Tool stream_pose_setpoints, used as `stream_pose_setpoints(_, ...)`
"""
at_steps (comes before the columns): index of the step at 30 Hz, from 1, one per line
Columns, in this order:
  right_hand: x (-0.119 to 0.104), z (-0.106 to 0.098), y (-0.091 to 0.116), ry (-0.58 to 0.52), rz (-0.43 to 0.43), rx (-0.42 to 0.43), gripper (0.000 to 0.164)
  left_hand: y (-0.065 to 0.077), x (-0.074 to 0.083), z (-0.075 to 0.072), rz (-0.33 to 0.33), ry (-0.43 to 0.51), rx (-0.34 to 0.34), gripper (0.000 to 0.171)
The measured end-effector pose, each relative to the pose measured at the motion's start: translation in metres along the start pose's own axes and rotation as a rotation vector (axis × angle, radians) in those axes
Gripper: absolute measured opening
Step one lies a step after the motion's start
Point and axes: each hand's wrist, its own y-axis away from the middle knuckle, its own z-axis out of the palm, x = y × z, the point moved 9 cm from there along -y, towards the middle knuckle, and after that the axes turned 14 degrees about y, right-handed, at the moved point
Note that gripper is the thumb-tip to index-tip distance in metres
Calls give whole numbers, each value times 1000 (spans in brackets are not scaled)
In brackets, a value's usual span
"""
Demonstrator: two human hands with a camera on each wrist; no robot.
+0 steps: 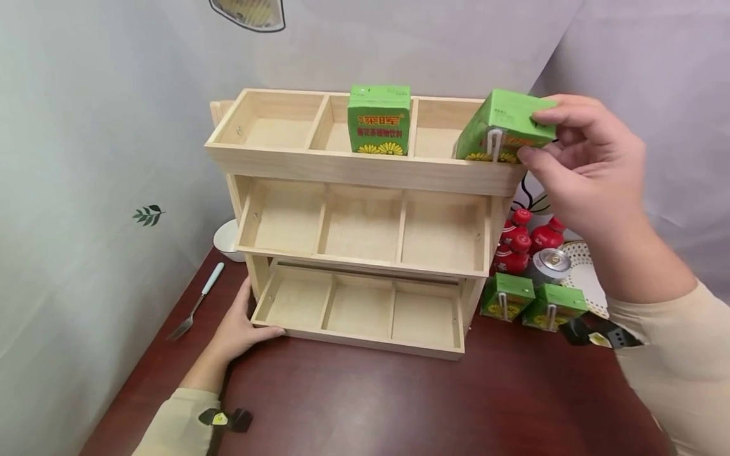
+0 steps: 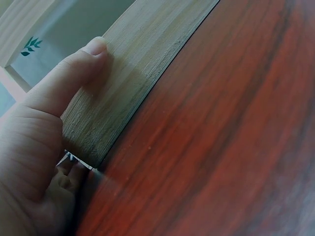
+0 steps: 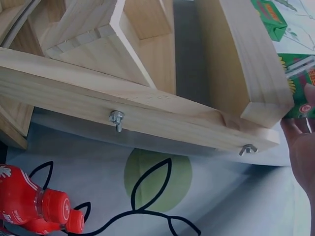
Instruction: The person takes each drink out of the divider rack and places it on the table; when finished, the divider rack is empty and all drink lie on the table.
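A three-tier wooden rack stands on the table, each tier split into three compartments. My right hand pinches a green drink carton between thumb and fingers. That carton is tilted, its lower end inside the top tier's right compartment. In the top middle compartment another green drink carton stands upright. At the rack's lower left corner, my left hand grips the bottom tray. The left wrist view shows its thumb on the tray's front board, with other fingers partly hidden round the end.
Right of the rack stand red bottles, a silver can, two more green cartons and a dotted plate. A white bowl and a fork lie on the left. Wing nuts stick out from the rack's side.
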Motion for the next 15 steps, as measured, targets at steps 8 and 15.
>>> stream_pose_setpoints(8, -10, -10, 2, -17, -19, 85, 31, 2, -9, -3, 18, -7, 5, 128)
stream_pose_setpoints(15, -29, -16, 6, -77, -70, 223, 27, 1, -32, -12, -2, -51, 13, 132)
